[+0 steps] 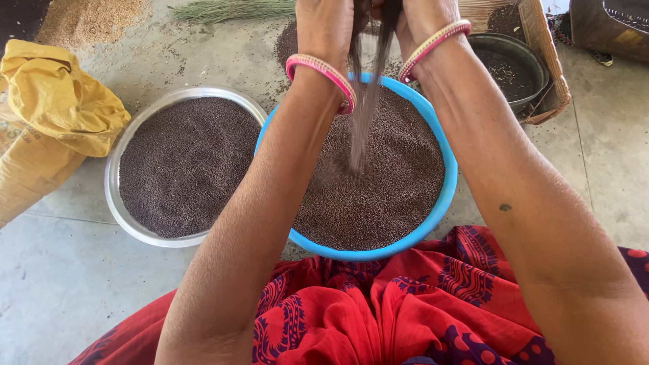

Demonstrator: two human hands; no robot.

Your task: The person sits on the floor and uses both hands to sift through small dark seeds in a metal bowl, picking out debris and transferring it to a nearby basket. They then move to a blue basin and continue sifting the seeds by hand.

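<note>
Seeds streaming from hands, steel basin beside

Down on the grey concrete floor sits a blue basin heaped with dark seeds, and touching it on its left side is a steel bowl of the same seeds. A yellow sack slumps at the far left edge near a tan grain pile; up top lie green stalks, scattered seeds, and a woven tray carrying a dark pan.
</note>
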